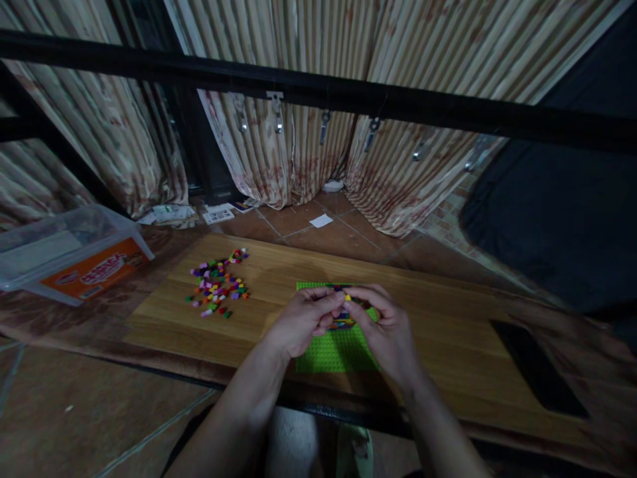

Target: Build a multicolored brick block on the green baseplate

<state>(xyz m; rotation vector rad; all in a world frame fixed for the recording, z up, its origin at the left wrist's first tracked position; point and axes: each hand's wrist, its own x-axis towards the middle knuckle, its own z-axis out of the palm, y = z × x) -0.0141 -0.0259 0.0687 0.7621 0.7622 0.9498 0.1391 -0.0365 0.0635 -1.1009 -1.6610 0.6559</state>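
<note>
A small yellow toy brick (348, 298) is pinched between the thumb and fingers of my right hand (391, 325). Close against it, my left hand (304, 317) has its thumb and fingers pressed together; whether something sits in them is hidden. Both hands hover over a bright green studded baseplate (336, 355). Several coloured bricks (342, 322) are stacked on the plate behind and below my fingers, partly covered by them.
Loose coloured bricks (219, 285) lie scattered on the left of the wooden board (428, 332). A clear plastic bin (74, 255) with an orange label stands further left. At the right end rests a flat black object (540, 368). A dark metal bar (318, 86) with hooks crosses ahead of curtains.
</note>
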